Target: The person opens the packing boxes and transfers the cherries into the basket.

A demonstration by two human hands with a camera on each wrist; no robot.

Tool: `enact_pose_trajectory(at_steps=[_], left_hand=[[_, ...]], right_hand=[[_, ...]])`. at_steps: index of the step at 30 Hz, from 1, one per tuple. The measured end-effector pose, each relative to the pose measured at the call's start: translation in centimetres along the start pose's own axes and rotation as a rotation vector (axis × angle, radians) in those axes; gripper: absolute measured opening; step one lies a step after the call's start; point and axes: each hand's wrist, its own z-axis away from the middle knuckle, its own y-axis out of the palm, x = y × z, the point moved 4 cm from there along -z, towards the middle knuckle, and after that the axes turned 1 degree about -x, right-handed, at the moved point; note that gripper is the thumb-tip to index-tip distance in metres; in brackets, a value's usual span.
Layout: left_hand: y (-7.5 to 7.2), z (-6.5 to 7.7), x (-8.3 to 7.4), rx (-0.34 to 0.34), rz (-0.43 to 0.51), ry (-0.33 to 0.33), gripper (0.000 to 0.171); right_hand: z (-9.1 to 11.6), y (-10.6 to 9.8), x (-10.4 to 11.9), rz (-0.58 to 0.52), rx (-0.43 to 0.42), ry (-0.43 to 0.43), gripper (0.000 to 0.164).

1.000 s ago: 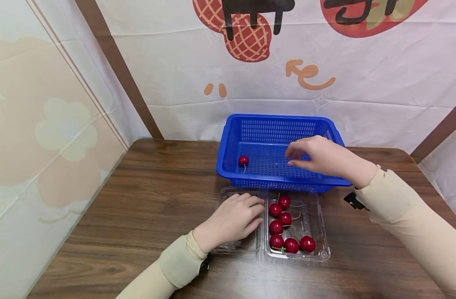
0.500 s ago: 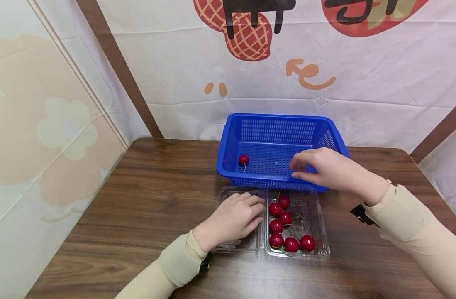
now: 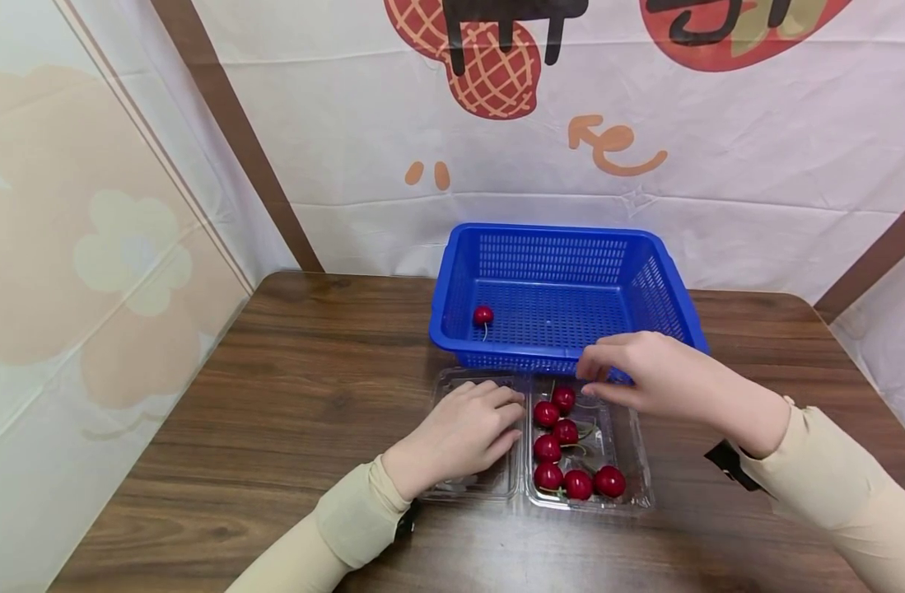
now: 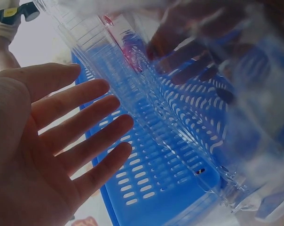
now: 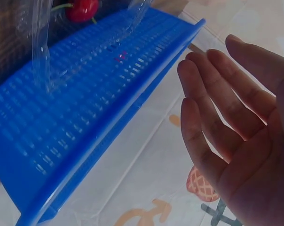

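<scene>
Seven red cherries [image 3: 547, 449] sit in the right half of a clear container [image 3: 634, 445], and one more cherry [image 3: 483, 315], its stem toward the person, lies near the left end of a blue basket [image 3: 548, 255] just behind. From the head, the right hand [image 3: 655, 375] hangs over the basket's near edge, fingers bent, its inside hidden; the right wrist view gives the bare palm, with the fingers loosely curved and spaced from the thumb. The left hand [image 3: 459, 436] lies over the container's other half, knuckles up; its own wrist view shows what the head cannot, relaxed fingers extended beside the clear plastic (whether they touch it is hard to tell). That view also catches the basket's slots through the plastic and a blurred red patch.

Underneath is a brown wood-grain desk [image 3: 296, 395], glossy toward the near side. Behind it hangs a white, creased cloth [image 3: 348, 123] with brown bands, orange marks and a red latticed print [image 3: 492, 74]; at left, a pale flower pattern [image 3: 133, 251]. Both sleeves are cream.
</scene>
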Motion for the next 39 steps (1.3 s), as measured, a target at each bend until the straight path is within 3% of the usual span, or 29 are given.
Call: enact_pose_trajectory(at_steps=[10, 39], left_hand=[[-0.2, 0.0, 0.0, 0.010, 0.004, -0.006, 0.022], [0.0, 0.0, 0.1, 0.021, 0.009, -0.011, 0.022]], right_hand=[[1.2, 0.8, 1.1, -0.019, 0.028, -0.002, 0.008], [3.5, 5.0, 1.9, -0.065, 0.330, 0.132, 0.017]])
